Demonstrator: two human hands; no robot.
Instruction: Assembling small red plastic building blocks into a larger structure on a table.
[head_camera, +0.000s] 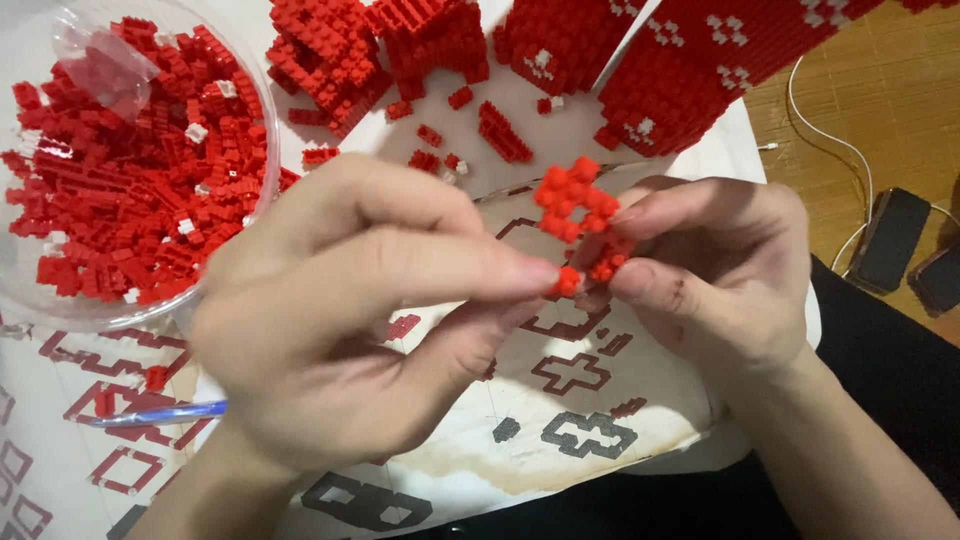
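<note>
1. Small red brick cluster held up over the printed paper sheet, midway between both hands; lower bricks buried behind fingertips, so full shape unclear.
2. Left hand pinching the cluster's bottom edge with forefinger and thumb; other fingers curled under, hidden by the back of the hand.
3. Right hand gripping the cluster's right side, fingertips closed on it; palm side out of sight.
4. Clear plastic bowl of loose red bricks at upper left, cut off by the frame's edges.
5. Built red brick sections along the top, cropped above.
6. Blue pen partly covered by the left wrist.
7. Dark devices on the wooden floor, kind hard to tell.
</note>
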